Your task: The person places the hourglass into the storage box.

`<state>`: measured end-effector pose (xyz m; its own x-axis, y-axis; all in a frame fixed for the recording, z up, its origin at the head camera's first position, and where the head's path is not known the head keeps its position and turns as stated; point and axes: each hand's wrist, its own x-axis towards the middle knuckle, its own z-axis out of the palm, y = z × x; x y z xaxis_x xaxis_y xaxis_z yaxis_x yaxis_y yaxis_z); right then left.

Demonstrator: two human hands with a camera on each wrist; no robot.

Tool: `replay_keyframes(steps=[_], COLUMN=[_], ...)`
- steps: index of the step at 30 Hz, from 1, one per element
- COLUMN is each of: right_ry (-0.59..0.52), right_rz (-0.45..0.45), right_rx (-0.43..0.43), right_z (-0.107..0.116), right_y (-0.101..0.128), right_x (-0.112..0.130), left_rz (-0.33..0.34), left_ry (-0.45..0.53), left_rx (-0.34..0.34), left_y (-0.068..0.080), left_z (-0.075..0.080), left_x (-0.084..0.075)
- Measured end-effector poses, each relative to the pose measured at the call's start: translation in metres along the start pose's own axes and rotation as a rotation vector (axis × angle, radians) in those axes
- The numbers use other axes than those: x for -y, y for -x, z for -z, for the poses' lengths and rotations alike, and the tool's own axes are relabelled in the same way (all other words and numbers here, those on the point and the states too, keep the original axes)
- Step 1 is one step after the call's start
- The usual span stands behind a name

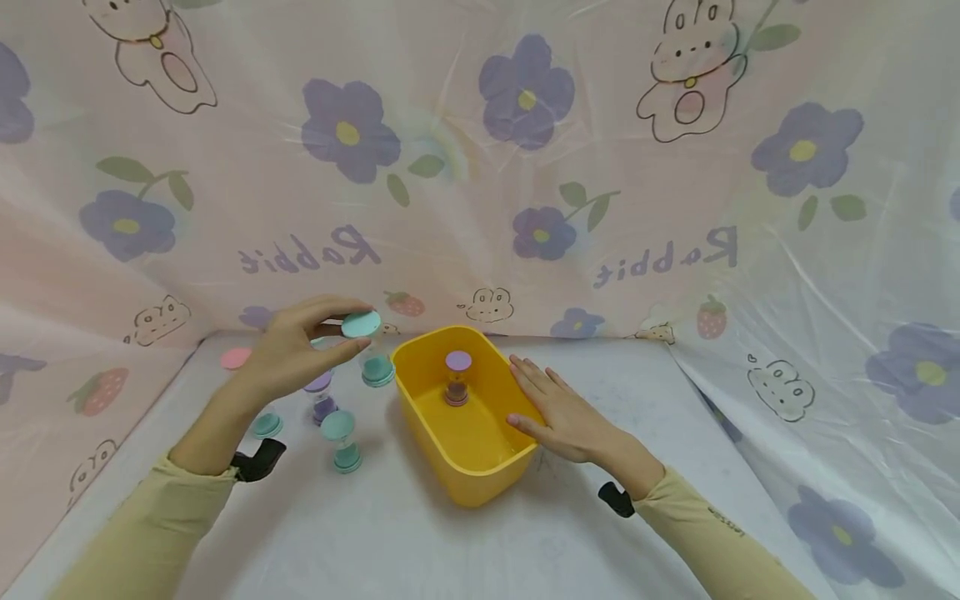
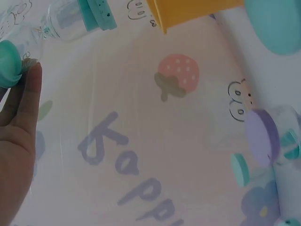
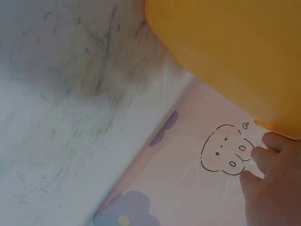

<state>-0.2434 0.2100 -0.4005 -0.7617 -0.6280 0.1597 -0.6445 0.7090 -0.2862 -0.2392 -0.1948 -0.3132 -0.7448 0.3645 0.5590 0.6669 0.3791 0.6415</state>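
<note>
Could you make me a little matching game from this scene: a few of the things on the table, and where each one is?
Things:
1. purple-capped sand timer
2. teal-capped sand timer
3. pink disc
4. right hand

Places:
a. held up by the left hand
b. resting against the yellow tub
c. standing inside the yellow tub
d. lying flat at the table's far left

Pairs: 1-c, 2-a, 3-d, 4-b

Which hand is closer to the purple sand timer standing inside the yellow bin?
Right. The right hand rests on the rim of the yellow bin beside the purple sand timer; the left hand holds a teal sand timer outside it.
</note>
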Motion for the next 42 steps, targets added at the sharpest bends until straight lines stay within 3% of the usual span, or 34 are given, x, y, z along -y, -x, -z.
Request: replay_keyframes(steps=[11,20,26,33,42], right_ry=[0.005,0.001,-0.008,-0.01,-0.014], right_rz=[0.015,0.012,0.021,0.012,0.016], right_rx=[-0.001,0.001,-0.005,0.009,0.004], right_z=[0.001,0.001,0.001,0.0,0.001], right_y=[0.0,0.0,0.0,-0.001,0.0], right_x=[0.001,0.0,0.0,-0.002,-0.002], left_rz=[0.02,0.022,0.021,0.013,0.028], left_ry=[0.038,0.038,0.011,-0.139,-0.081], left_rx=[0.085,0.204,0.275,0.339,0.458], left_y=[-0.036,-0.058,-0.064,-0.067,-0.07], left_z=[-0.036,-0.072,-0.096,-0.119,-0.139], left_x=[-0.004,0.002,0.011,0.02,0.032])
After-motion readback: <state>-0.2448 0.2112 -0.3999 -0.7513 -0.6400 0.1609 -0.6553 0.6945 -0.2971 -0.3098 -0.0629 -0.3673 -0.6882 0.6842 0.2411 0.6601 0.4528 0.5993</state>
